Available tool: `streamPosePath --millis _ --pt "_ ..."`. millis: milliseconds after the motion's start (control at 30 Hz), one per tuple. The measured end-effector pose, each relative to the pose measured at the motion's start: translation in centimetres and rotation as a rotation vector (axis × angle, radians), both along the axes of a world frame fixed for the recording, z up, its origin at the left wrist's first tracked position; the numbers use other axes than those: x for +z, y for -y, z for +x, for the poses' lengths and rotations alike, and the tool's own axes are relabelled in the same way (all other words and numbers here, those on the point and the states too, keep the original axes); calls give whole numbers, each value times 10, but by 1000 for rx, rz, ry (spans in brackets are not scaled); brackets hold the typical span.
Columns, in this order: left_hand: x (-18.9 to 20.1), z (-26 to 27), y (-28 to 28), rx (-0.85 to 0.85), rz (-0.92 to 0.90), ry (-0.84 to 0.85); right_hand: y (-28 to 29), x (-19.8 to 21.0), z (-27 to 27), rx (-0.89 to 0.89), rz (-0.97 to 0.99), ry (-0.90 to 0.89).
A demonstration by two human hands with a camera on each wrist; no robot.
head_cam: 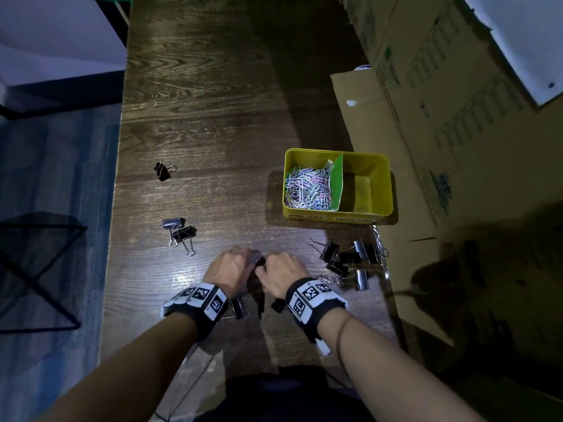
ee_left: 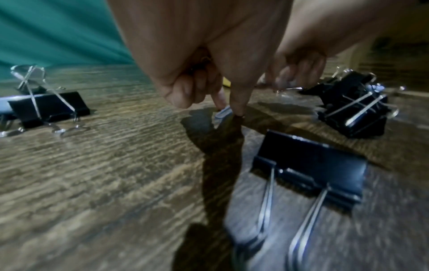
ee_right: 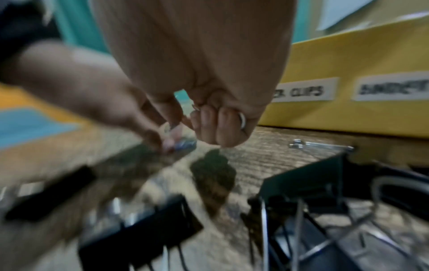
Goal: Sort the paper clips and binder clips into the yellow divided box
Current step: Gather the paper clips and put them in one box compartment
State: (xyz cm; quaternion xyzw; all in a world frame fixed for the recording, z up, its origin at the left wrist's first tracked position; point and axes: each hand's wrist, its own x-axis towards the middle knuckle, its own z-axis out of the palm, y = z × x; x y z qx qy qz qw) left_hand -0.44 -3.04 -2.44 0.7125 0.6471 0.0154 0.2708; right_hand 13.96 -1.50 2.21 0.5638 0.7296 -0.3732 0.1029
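Observation:
My two hands meet low over the dark wooden table. The left hand (head_cam: pixel 231 266) (ee_left: pixel 228 110) pinches a small pale clip (ee_left: pixel 223 114) against the table with thumb and index finger. The right hand (head_cam: pixel 283 272) (ee_right: pixel 209 124) has its fingers curled right beside it; whether it holds anything is hidden. The yellow divided box (head_cam: pixel 335 216) stands further back to the right, with coloured paper clips (head_cam: pixel 307 188) left of its green divider (head_cam: pixel 336 181) and nothing in the right half. Black binder clips lie loose: a heap (head_cam: pixel 347 260) by my right hand, a pair (head_cam: pixel 179 233), one alone (head_cam: pixel 164 170), one under my left wrist (head_cam: pixel 239 307).
Large cardboard boxes (head_cam: pixel 441 117) line the right side, close behind the yellow box. The table's left edge (head_cam: pixel 115 208) drops to a blue floor. A strip of clear plastic (head_cam: pixel 379 242) lies by the heap of binder clips. The box front carries white labels (ee_right: pixel 304 91).

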Motion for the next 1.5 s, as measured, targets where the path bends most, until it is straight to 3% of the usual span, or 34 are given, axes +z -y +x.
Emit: streamPosePath --millis 200,300,367,467,533,600,733,833,967,1100,1200,1333,1400,1500 --pt "0 0 -2 -59 -55 -109 -10 18 29 -362 -278 -287" --pt "11 2 -15 89 -100 0 -24 23 56 -640 -315 -490" --pt "17 3 -33 369 -182 204 -40 34 76 -802 -341 -712" --pt "45 17 -70 810 -350 782 -66 58 97 -861 -340 -948" --pt "73 30 -96 887 -387 1029 -81 73 102 -840 -305 -1005" --pt "99 46 -118 821 -340 1101 -96 84 99 -811 -251 -998" --pt "116 84 -147 661 -225 918 -125 83 82 -824 -123 -796" --pt "109 103 -158 596 -232 794 -142 67 71 -778 -24 -509" --pt "92 101 -161 562 -217 717 -150 48 68 -710 -33 -336" --pt "84 91 -154 503 -255 750 -141 43 66 -623 -75 -320" --pt "86 78 -147 494 -184 804 -131 44 65 -561 -36 -358" --pt "79 31 -141 609 -48 854 -108 35 53 -405 -12 -373" --pt "69 -3 -139 673 44 694 -93 30 43 -279 53 -279" --pt "54 -55 -130 636 99 204 -79 19 35 -264 239 -213"
